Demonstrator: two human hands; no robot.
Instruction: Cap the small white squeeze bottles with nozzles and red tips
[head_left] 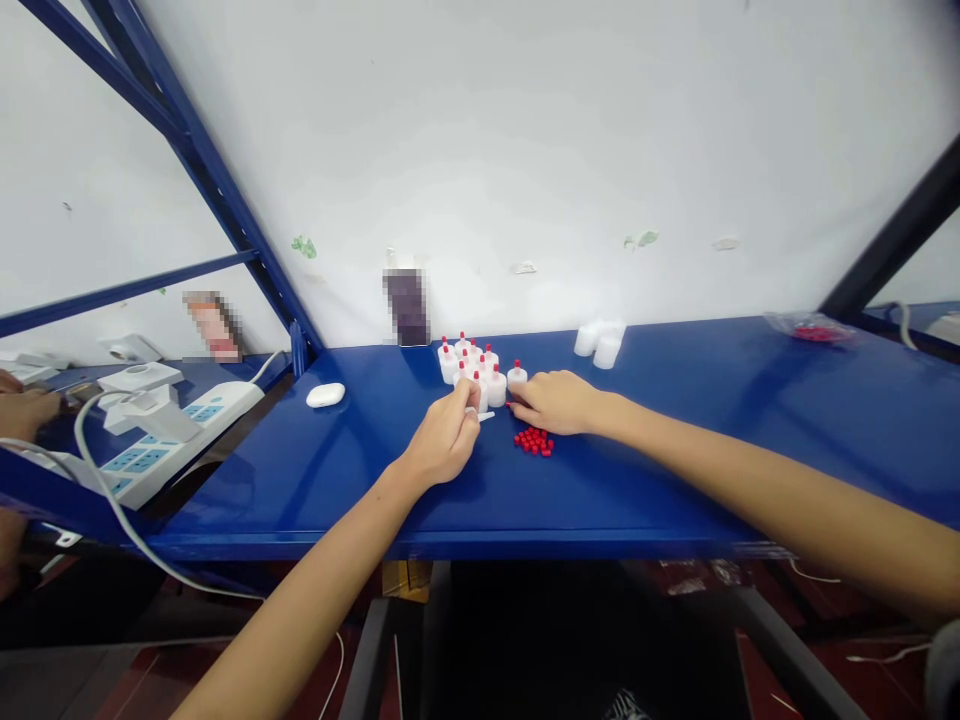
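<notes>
My left hand (448, 437) is closed in a pinch. A white tapered nozzle (487, 416) sticks out to the right from its fingers; whatever it joins is hidden by the hand. Just to the right, my right hand (559, 402) has its fingers together, with a red cap (509, 404) at the fingertips, pointing toward the nozzle. Behind both hands stands a cluster of small white bottles (496, 388) with red-tipped nozzles. One more such bottle (517, 374) is upright beside my right fingers. Loose red caps (534, 441) lie in a small pile below my right hand.
A few white containers (606, 349) stand at the back right, and a plastic bag with red pieces (814, 332) lies farther right. At left are a white oval case (325, 395), a power strip (180, 440) and another person's hand (30, 408). The blue table (300, 490) meets a wall.
</notes>
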